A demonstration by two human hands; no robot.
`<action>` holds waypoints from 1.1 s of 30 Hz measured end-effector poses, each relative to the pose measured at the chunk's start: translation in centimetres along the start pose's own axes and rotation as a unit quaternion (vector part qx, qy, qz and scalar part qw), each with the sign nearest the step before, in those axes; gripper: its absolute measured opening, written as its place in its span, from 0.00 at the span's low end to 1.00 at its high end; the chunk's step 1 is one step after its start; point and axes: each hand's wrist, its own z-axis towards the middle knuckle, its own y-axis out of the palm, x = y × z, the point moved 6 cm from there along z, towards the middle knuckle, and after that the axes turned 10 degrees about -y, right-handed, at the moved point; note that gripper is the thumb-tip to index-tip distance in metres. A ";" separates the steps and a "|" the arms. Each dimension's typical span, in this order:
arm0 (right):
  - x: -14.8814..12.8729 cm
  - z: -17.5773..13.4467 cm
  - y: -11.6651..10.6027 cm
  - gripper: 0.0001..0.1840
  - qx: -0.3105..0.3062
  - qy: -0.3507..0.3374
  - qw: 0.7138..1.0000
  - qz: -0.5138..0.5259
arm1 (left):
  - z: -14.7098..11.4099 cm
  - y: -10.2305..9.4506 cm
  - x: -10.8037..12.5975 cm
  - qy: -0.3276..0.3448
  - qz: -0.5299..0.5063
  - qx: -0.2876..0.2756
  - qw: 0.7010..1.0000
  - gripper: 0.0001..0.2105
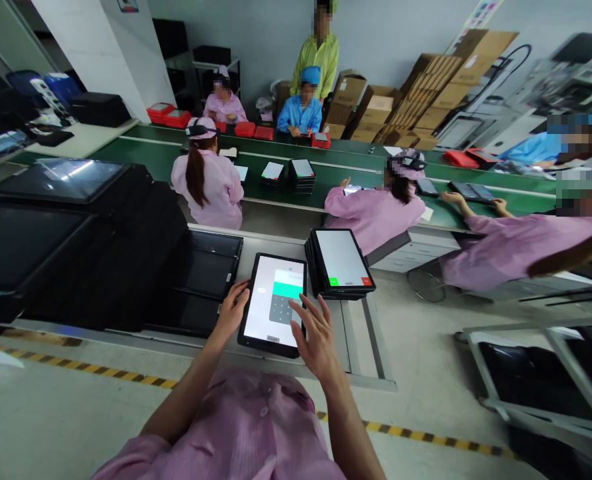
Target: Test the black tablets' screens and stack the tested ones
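A black-framed tablet [259, 313] lies in front of me, its lit screen showing a white page with a teal band and a grey number keypad. My left hand [233, 308] grips the tablet's left edge, thumb and fingers closed on it. Over the right side of the screen is my right hand [316, 333], fingers spread, with a fingertip at the keypad; whether it touches the glass I cannot tell. Just right of the tablet stands a stack of tablets [340, 257], the top one lit white with green and red corner marks.
Dark tablets and screens [209, 263] are piled on the left of my metal bench [343, 333]. Beyond runs a green conveyor [271, 193] with more tablets and several seated workers. Cardboard boxes [426, 87] stand behind it. At right is a metal cart [536, 333].
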 end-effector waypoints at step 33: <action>1.6 0.9 0.2 0.25 0.038 0.074 0.996 -0.023 | -0.4 -0.1 0.3 -0.028 0.016 -0.020 0.999 0.19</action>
